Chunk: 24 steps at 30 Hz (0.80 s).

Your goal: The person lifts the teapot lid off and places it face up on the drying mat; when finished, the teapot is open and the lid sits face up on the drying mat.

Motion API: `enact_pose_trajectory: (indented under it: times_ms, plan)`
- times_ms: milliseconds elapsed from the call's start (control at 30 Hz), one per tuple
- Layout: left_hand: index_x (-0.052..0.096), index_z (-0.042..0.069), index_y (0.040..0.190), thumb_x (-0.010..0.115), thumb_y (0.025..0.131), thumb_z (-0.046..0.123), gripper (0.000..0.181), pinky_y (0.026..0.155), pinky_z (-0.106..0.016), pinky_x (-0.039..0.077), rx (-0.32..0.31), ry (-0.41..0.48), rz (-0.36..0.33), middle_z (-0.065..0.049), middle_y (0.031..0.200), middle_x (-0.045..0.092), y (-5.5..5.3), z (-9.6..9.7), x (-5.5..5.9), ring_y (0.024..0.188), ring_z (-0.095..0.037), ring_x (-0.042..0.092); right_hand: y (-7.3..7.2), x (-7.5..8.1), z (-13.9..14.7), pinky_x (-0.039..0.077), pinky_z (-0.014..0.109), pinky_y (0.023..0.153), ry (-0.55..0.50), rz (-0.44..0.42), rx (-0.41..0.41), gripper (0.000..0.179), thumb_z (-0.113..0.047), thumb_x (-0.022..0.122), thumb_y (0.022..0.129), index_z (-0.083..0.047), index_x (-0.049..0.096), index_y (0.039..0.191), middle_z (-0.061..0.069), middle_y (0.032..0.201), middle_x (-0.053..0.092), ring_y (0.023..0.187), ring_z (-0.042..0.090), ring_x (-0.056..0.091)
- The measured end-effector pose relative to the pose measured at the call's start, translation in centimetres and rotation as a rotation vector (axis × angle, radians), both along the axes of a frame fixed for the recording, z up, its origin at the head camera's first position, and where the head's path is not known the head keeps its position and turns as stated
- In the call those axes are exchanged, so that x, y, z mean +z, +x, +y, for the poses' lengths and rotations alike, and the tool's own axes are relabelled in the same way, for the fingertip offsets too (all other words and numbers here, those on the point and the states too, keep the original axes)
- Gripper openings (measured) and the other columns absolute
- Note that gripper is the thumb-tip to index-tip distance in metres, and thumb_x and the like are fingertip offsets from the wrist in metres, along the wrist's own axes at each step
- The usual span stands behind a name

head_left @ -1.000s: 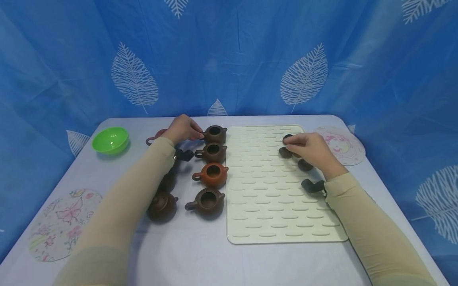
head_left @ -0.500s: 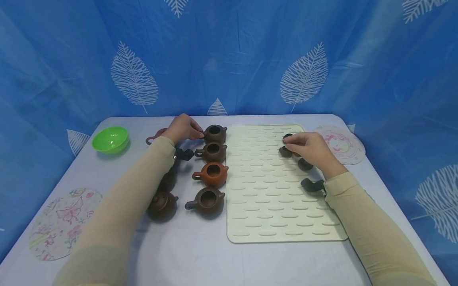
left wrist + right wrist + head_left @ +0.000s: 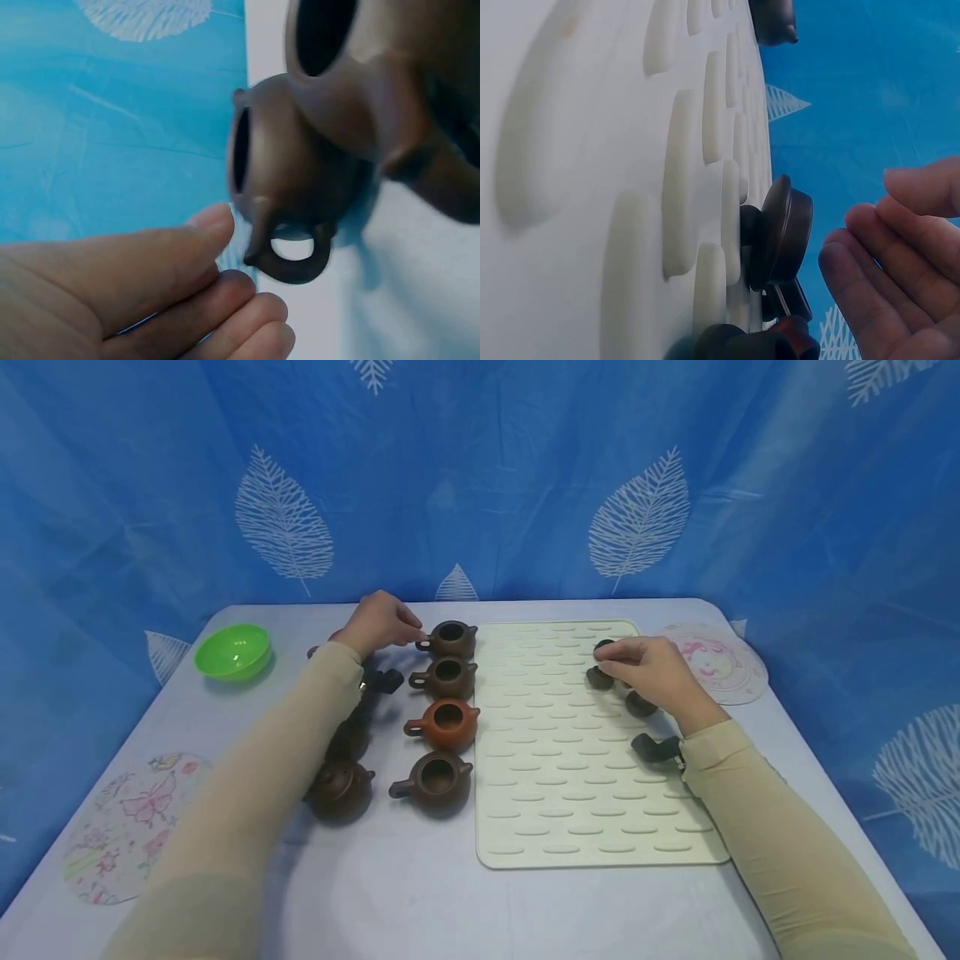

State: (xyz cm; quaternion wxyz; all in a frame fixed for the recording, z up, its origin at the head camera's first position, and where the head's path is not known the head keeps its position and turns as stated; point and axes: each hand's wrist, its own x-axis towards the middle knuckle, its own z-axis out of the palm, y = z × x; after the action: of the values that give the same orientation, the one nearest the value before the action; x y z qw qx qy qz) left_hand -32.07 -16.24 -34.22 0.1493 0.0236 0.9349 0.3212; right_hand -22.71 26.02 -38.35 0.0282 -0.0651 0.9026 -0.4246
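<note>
My left hand [image 3: 381, 625] is beside the handle of the farthest lidless brown teapot [image 3: 454, 641]. In the left wrist view, the fingertips stop just short of the handle of this teapot [image 3: 281, 165], with nothing between them. Above the far right of the cream mat [image 3: 570, 810], my right hand [image 3: 651, 672] hovers over small dark lids [image 3: 599, 678], its fingers loosely bent. The right wrist view shows one lid [image 3: 784, 232] knob-down on the mat, apart from the fingertips. Another lid [image 3: 641, 704] lies under the wrist; others are partly hidden.
More lidless teapots, including an orange-red one [image 3: 447, 725], line the mat's left edge. Left of them, lidded teapots [image 3: 339, 789] stand partly behind the left forearm. A green bowl [image 3: 232, 653] sits at the far left, a round patterned mat [image 3: 716, 664] at the far right.
My left hand has let go of the far teapot's handle and drawn slightly left, so that the handle shows. The right hand has stayed over the lids.
</note>
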Motion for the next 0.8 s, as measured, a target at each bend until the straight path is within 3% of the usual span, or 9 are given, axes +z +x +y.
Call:
enact_pose_trajectory:
  times_ms: [500,800]
  plan:
    - [0.078,0.009,0.124,0.080,0.097,0.031,0.035,0.097,-0.051,0.054,0.043,0.010,0.043,-0.012,0.124,0.069,1.8,-1.9,3.2,0.114,-0.034,0.066,0.2,0.1,0.0,0.048,0.053,0.103,-0.002,-0.009,0.003,0.031,-0.020,0.072,0.103,-0.002,0.074,0.128,0.018,0.131,0.069,0.122,0.034,0.063]
    - [0.074,0.012,0.131,0.081,0.095,0.039,0.046,0.090,-0.053,0.058,0.109,0.076,0.007,-0.015,0.122,0.068,4.9,-3.7,4.6,0.110,-0.039,0.064,0.2,0.3,-0.1,0.048,0.053,0.103,0.002,-0.013,0.008,0.031,-0.020,0.072,0.103,-0.003,0.074,0.128,0.017,0.131,0.069,0.123,0.034,0.063]
